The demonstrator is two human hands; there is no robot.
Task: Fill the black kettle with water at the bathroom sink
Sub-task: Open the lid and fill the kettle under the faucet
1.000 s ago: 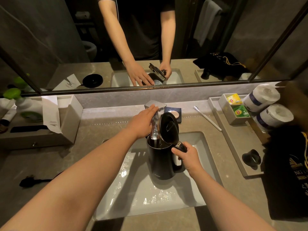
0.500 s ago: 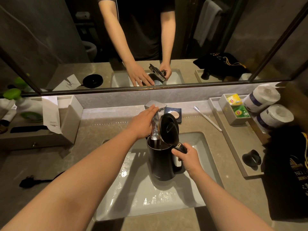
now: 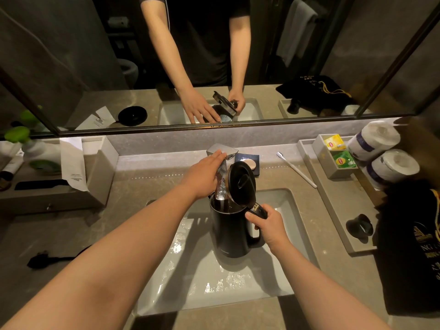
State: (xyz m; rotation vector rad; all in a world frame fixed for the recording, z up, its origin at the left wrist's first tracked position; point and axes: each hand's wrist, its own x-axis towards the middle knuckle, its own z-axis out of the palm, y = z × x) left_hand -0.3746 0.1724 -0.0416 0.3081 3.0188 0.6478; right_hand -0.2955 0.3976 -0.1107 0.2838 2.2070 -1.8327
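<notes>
The black kettle [image 3: 229, 231] stands upright in the white sink basin [image 3: 197, 284] with its lid [image 3: 241, 182] flipped up. My right hand [image 3: 267, 225] grips the kettle's handle. The chrome faucet [image 3: 223, 163] slopes down over the kettle's open mouth, and its spout ends just above the rim. My left hand [image 3: 202, 175] lies flat on the faucet's top and left side, fingers stretched out. The inside of the kettle is dark and the water level cannot be made out.
A soap dish [image 3: 247, 160] and a toothbrush [image 3: 297, 170] lie behind the sink. At right stand a tray [image 3: 333, 203] with tea bags [image 3: 340, 153], paper rolls [image 3: 381, 151] and a black bag [image 3: 409, 246]. A tissue box [image 3: 71, 172] sits left, a black plug [image 3: 40, 258] lower left.
The view has dropped slightly, otherwise both hands and the kettle hold the same position.
</notes>
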